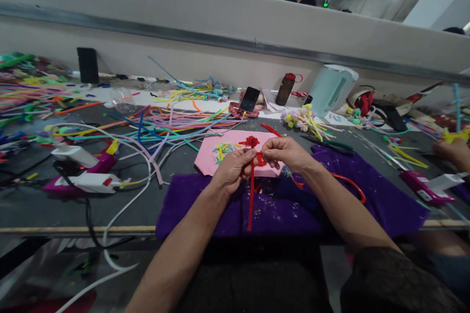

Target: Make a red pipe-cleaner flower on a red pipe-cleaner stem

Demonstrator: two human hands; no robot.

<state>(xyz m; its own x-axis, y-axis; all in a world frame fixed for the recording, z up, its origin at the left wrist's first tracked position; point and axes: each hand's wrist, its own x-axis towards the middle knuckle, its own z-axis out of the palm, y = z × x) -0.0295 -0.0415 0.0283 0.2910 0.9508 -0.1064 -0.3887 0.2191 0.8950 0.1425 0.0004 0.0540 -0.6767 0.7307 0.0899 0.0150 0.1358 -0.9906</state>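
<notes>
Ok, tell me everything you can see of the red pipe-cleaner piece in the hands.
The red pipe-cleaner piece looks like fuzzy chenille wire. Its top is curled into a small flower-like head, just above the fingers, over a pink sheet. Below, a long straight stem hangs down over the purple cloth. The left hand and right hand pinch it together near the top, where more red loops sit between the fingers. Finer detail is blurred.
</notes>
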